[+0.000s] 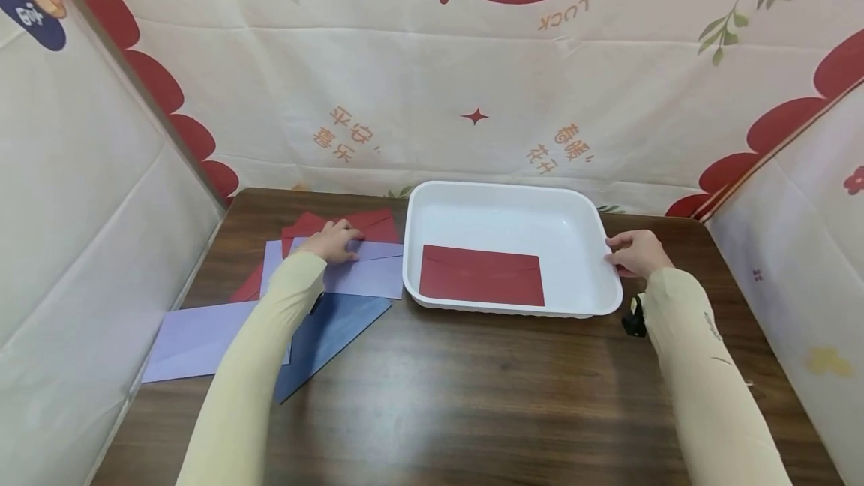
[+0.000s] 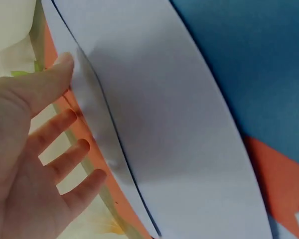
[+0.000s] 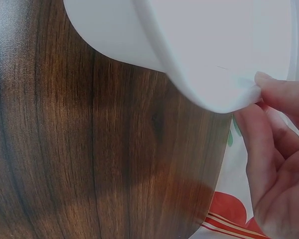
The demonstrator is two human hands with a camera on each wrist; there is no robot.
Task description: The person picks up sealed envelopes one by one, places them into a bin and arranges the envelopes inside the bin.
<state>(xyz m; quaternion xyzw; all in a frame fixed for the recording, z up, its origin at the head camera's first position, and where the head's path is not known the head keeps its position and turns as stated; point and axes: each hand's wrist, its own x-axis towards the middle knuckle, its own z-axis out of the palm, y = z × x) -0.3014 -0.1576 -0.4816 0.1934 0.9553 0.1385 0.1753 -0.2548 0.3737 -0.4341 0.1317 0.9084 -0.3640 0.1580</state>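
My left hand (image 1: 331,241) is over the top edge of a lavender envelope (image 1: 367,276), which lies on other envelopes left of the tray. In the left wrist view the thumb (image 2: 62,69) lies at the envelope's flap edge, and the other fingers are spread loosely beside it. My right hand (image 1: 640,252) pinches the right rim of a white plastic tray (image 1: 506,220) between thumb and fingers. Inside the tray, a dark red envelope (image 1: 481,277) lies flat at the front left.
Red envelopes (image 1: 379,223) stick out behind the lavender one. A blue envelope (image 1: 340,328) lies partly under it, and another lavender envelope (image 1: 199,337) is at the left table edge. Fabric walls (image 1: 418,96) with printed patterns stand around the wooden table (image 1: 486,396).
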